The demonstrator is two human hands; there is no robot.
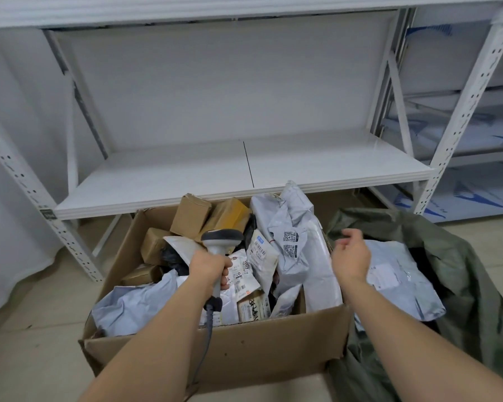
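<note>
Looking down from the head view, I see a white metal shelf (244,166) at 12 o'clock, its front edge just behind an open cardboard box (244,346) on the floor at 6 o'clock; the box is heaped with parcels, small brown cartons (189,216) at its 11 o'clock corner and grey mailers (291,242) piled high along its 2 o'clock side; a white labelled packet (262,252) leans among them near the middle; at 4 o'clock a green sack (462,271) lies slumped against the box wall, with another grey mailer (404,282) resting on it; the tall pile of mailers stands between the two hands.

The barcode scanner (222,237) is over the middle of the box, above the parcels; it is pale grey with a dark, wide head tipped toward 12 o'clock, and a grey cable (208,329) runs from the base of its handle toward 6 o'clock, across the front wall of the box; my left grip (209,268) is wrapped firmly round the handle; my right grip (351,256) hangs at 3 o'clock above the box's right edge, fingers loosely curled, holding nothing and touching nothing that I can see.
</note>
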